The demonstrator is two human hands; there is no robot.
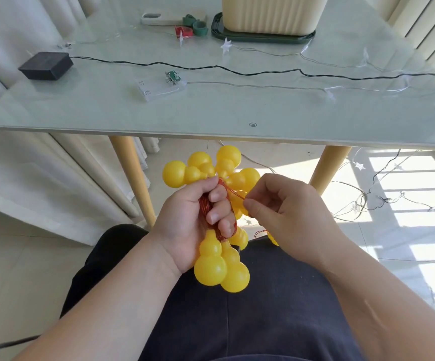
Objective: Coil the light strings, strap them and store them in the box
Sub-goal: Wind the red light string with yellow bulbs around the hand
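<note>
**Yellow gourd lights [211, 267] gathered in the left hand [182, 230]**

Held over the person's lap, nearer than the tabletop [107, 110] edge and lower, the string's copper-red wire [204, 207] lies in a tight coil across the left palm. The left fingers [217, 217] curl round that coil and clench it, and the gourd-shaped bulbs stick out above and below the fist. The right hand [286, 207] is just beside it. Its thumb and forefinger pinch a single loose strand of the same wire, which runs to the top of the coil.

At the far side of the tabletop a cream ribbed box [271, 11] stands on a dark green tray [263, 37]. Left of it lie green straps [200, 27] and a red strap [183, 31], beside a white phone-like slab [159, 18]. Nearer, a black battery case [46, 65] trails a dark wire [237, 71] to the right. A clear battery holder [159, 88] trails a pale wire, with star lights [226, 45] scattered nearby. Another star string [359, 201] lies tangled on the sunlit floor [419, 230].
</note>
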